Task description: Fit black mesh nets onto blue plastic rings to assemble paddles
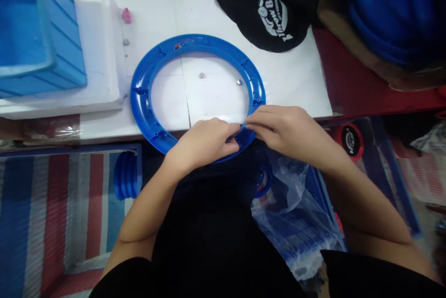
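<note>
A blue plastic ring [139,107] lies with its hollow, ribbed side up, its near part reaching past the table's front edge. Inside its far part sits a small component with a thin red wire [178,46]. My left hand [205,142] is closed on the ring's near rim, with thumb and index finger curled there. My right hand [282,128] pinches at the near right part of the ring; whatever is between those fingertips is hidden. Two small round metal discs, one grey [202,76] and one shiny [239,82], lie on the white surface within the ring.
At left a light blue bin [62,42] stands on white foam [104,56]. Black printed fabric pieces [244,9] lie behind the ring. A carton of blue rings [331,23] is at far right. Below the table are a striped-lined crate [94,205] and plastic film [292,223].
</note>
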`<state>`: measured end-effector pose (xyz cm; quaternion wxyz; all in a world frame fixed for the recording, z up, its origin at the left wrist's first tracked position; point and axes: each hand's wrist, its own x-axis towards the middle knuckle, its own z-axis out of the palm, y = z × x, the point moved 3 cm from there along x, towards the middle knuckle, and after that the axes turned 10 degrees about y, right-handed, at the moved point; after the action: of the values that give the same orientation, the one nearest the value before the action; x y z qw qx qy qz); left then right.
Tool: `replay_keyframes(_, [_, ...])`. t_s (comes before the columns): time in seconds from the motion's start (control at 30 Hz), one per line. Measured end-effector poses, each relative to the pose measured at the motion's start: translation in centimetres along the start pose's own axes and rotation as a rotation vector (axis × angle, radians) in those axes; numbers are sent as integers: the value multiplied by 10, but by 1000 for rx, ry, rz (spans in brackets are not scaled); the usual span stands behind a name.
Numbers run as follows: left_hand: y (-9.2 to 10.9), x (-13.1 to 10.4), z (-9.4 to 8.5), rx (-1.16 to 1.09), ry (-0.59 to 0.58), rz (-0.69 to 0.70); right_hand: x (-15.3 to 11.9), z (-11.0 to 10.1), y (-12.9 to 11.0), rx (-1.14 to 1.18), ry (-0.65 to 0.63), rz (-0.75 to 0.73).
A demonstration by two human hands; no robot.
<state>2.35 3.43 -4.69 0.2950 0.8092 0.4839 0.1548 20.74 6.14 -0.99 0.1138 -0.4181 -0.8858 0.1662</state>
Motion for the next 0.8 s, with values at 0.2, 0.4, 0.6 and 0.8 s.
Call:
replay_keyframes(0.2, [2,1,-1,-21,-14,-6,-21,17,-5,-15,210,73])
replay_keyframes(0.4, [1,1,-1,-42,-31,-27,-7,8,9,415,9,340])
replay_keyframes(0.6, [-1,2,-1,-93,-26,-15,18,-4,19,346,-204,173])
replay_keyframes(0.8, [1,2,-2,-84,-38,-28,16,-1,24,172,-202,-38])
